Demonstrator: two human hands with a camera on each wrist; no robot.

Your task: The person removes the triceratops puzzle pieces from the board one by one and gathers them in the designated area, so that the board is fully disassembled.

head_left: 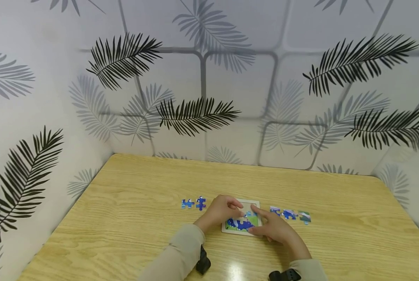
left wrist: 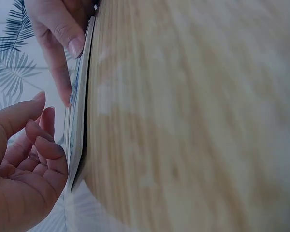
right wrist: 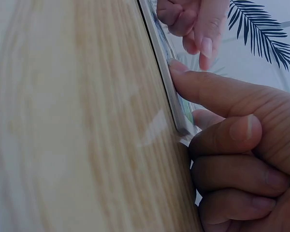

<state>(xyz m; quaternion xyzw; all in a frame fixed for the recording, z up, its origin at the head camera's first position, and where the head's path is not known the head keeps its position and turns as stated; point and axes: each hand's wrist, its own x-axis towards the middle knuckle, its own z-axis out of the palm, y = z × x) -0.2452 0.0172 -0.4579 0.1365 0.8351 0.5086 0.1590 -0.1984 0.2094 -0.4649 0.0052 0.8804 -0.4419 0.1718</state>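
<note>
A jigsaw puzzle in a pale-framed tray (head_left: pixel 241 233) lies flat on the table, with blue and green pieces (head_left: pixel 240 225) fitted in its near part. Over its left side, my left hand (head_left: pixel 223 208) hovers with loosely bent fingers; in the left wrist view no piece shows between its thumb and fingertips. My right hand (head_left: pixel 274 226) is at the tray's right side, thumb and index finger spread and touching the puzzle. The right wrist view shows that thumb (right wrist: pixel 203 87) against the tray's edge, with the other fingers curled. Both hands hide parts of the tray.
Two loose jigsaw pieces (head_left: pixel 200 203) lie left of the tray. Three more loose pieces (head_left: pixel 288 214) lie in a row to its right. The wooden table (head_left: pixel 142 183) meets a leaf-patterned wall (head_left: pixel 230 144) at the back.
</note>
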